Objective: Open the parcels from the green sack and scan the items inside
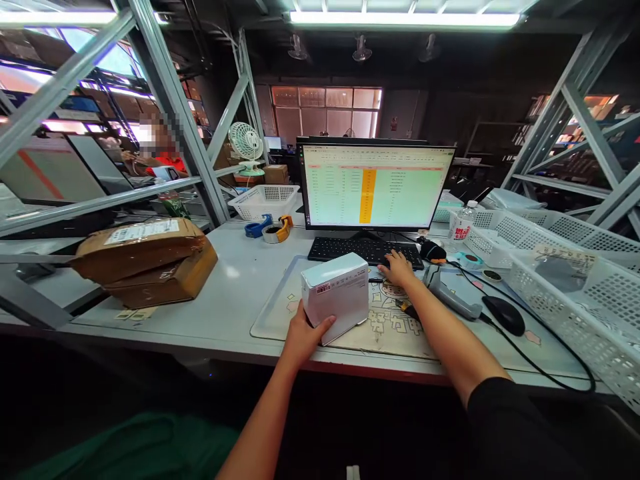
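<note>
My left hand (306, 333) grips a white box (340, 300) by its lower left corner, thumb across its near face. A printed label with a barcode runs along the box's upper edge. At the keyboard (350, 250), my right hand (399, 268) rests with fingers spread over the right-hand keys. Behind it, the monitor (375, 187) displays a spreadsheet with one orange column. Under both hands lies a printed desk mat (280, 313). A grey barcode scanner (453, 297) is beside my right forearm, and a yellow-and-black cutter (407, 308) sits partly behind that forearm.
Brown cardboard boxes (150, 260) are stacked at the left. Two tape dispensers (277, 230), a white basket (265, 200) and a fan (246, 141) stand behind. To the right are a mouse (504, 315), a looping cable, a bottle (463, 223) and white baskets (565, 300). A person sits far left.
</note>
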Motion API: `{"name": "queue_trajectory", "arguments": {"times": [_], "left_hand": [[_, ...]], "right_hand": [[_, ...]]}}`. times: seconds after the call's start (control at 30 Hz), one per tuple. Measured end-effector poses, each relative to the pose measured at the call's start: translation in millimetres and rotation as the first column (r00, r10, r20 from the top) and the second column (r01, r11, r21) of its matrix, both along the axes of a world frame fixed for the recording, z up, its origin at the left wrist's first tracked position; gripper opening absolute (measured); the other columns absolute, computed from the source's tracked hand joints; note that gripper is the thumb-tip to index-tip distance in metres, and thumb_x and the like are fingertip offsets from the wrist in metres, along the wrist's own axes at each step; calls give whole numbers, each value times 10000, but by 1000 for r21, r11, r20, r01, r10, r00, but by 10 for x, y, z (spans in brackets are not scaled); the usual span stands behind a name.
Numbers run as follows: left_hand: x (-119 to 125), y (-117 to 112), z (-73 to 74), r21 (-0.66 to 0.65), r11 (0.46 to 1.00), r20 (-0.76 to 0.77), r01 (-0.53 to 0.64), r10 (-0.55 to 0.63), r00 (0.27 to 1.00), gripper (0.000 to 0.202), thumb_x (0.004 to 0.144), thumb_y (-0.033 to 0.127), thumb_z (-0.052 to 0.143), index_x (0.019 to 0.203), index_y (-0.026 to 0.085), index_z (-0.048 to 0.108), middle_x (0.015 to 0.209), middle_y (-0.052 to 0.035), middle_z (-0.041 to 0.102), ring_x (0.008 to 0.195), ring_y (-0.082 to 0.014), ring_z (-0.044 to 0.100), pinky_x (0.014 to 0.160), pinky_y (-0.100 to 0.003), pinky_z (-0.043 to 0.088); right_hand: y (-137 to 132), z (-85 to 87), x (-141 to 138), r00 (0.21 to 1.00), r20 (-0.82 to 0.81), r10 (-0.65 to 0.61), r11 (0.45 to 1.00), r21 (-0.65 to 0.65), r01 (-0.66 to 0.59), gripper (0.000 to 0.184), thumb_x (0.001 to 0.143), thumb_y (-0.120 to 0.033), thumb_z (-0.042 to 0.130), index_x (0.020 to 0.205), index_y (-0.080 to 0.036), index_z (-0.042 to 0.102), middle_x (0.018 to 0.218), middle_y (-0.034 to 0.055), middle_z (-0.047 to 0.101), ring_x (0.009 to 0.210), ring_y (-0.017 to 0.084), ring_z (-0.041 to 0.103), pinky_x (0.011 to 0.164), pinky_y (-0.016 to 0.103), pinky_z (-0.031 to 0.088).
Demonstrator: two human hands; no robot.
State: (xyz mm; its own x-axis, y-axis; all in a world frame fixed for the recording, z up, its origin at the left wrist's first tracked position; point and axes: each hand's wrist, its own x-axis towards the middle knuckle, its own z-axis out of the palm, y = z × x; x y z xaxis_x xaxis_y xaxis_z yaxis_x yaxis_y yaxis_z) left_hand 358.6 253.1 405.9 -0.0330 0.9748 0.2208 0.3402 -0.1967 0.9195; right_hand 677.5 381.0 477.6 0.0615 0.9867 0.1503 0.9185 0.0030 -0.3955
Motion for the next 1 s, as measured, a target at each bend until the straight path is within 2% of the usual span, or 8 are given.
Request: {"name": "queue_trajectory", "arguments": {"times": [0.17,0.3,0.67,0.8,0.9,0.93,0.97,1.0], "left_hand": [[-11,-13,27,19,1000,1,15,-15,1000,747,787,578,819,1369,168,592,1226,-165,732,1137,-343,717,955,-463,596],[-2,-15,26,47,999,38,21,-23,999,765,777,559,830,1389,182,569,1298,-160,719,1202,-338,704,1006,-464,584],[67,21,110,52,993,26,101,-103,994,685,793,797,625,1155,216,587,1221,-158,765,1152,-362,747,1128,-635,533],[133,11,173,61,996,-140,58,-49,989,467,789,755,628,975,327,629,962,-10,793,1125,-387,752,1120,-731,531],[144,-44,165,60,994,-179,96,-83,980,403,757,759,653,922,391,635,918,39,779,1126,-403,746,1112,-756,539],[146,-38,154,48,993,-191,112,-101,976,395,751,757,655,923,402,638,931,43,777,1134,-403,743,1125,-753,533],[152,-16,144,39,992,-205,123,-112,972,384,752,750,658,928,409,642,947,49,774,1142,-398,741,1144,-746,522],[162,17,137,39,991,-216,124,-113,970,376,754,743,660,933,412,645,958,54,772,1147,-392,739,1162,-740,510]], "right_hand": [[-368,282,-278,924,-217,313,949,96,-299,696,1109,-686,259,1606,-276,521,1628,134,544,1449,279,547,1170,449,474],[-798,361,-444,691,-471,549,814,116,-568,1049,837,-771,762,1668,-249,391,1543,154,609,1285,303,656,1067,452,554],[-1940,642,708,570,-787,235,921,369,129,743,555,-531,1017,1108,-209,638,864,-18,713,671,160,637,545,277,541],[-3358,780,1920,175,-802,571,574,543,613,399,714,-356,951,987,-213,697,779,-58,711,595,111,608,514,208,487],[-4808,735,2430,-451,-189,872,462,623,631,230,973,-382,666,883,-181,732,666,6,682,545,126,602,506,202,455],[-5254,675,2503,-559,-23,829,436,653,620,382,1039,-388,523,784,-163,697,560,-23,586,441,79,518,465,157,380],[-5644,591,2531,-847,426,319,445,722,530,384,1050,-280,514,769,-94,697,561,-14,571,423,53,495,464,140,343],[-5955,482,2517,-682,585,-439,358,810,465,414,1082,-228,440,841,-60,731,623,46,640,472,60,561,486,145,379]]}}
